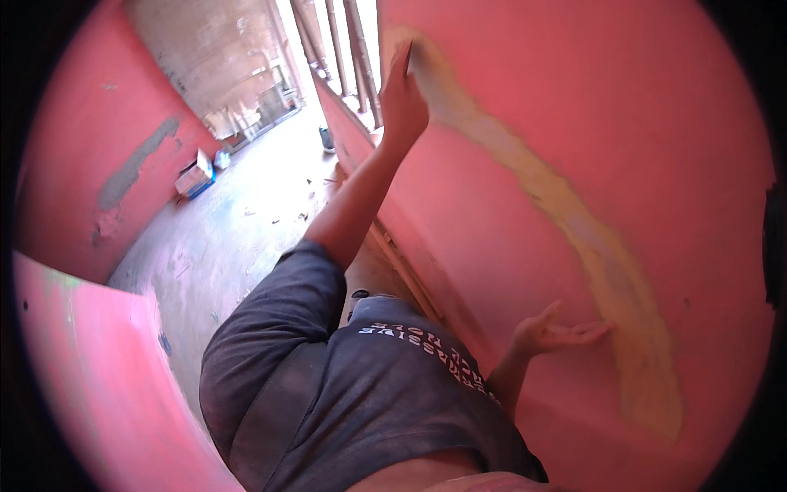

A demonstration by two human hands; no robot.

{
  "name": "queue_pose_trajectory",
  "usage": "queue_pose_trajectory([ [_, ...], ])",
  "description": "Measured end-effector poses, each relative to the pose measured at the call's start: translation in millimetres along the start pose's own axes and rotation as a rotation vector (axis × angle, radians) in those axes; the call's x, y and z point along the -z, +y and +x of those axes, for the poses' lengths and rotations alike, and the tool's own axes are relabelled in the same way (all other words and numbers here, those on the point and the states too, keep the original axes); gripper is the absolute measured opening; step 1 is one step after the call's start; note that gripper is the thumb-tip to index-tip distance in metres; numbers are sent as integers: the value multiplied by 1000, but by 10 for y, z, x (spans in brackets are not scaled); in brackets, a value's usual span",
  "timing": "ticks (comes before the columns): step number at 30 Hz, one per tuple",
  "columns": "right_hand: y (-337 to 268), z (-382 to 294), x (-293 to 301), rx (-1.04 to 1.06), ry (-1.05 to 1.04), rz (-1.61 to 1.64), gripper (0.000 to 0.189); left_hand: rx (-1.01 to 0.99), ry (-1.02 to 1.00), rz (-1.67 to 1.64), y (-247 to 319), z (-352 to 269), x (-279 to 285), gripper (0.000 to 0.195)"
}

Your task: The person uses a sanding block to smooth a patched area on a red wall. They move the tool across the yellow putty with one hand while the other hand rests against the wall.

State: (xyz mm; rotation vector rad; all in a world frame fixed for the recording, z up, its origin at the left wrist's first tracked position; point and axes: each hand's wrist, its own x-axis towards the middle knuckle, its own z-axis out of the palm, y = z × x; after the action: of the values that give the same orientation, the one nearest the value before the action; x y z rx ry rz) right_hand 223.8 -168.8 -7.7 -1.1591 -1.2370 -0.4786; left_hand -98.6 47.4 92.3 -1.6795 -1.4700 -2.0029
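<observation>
My left hand (404, 109) is raised at the upper end of a long yellowish patch strip (556, 197) on a pink wall (664, 154). Its fingers look mostly bent, with a thin dark edge beside the upstretched finger; whether that is a flat tool or shadow I cannot tell. Lower down, my right hand (556, 332) has its fingers apart, palm turned up, holding nothing. Its fingertips are at or close to the strip's left edge. The strip runs in a curve from upper left to lower right, with paler, greyish areas in it.
Vertical bars (356, 55) fill an opening beside the wall. Wooden strips (403, 264) lie along the wall's foot. A cardboard box (195, 175) stands on the concrete floor (209, 246) by another pink wall with a grey patch (136, 166). A pink surface (104, 369) borders the lower left.
</observation>
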Motion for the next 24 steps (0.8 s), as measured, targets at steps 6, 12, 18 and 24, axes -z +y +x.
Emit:
queue_pose_trajectory([
  [6,-175,-135,-27,112,89,-65,59,379,-335,-409,438,-1136,472,30],
  [12,-898,-425,-570,-566,-368,405,30,790,-805,-941,356,-1210,688,35],
  [18,-1319,-281,-1205,-1251,-351,1044,28,701,-1092,-986,-70,-941,666,38],
  [24,-1590,-288,-1539,-1253,-367,1019,24,228,-1186,-779,-495,-634,572,44],
])
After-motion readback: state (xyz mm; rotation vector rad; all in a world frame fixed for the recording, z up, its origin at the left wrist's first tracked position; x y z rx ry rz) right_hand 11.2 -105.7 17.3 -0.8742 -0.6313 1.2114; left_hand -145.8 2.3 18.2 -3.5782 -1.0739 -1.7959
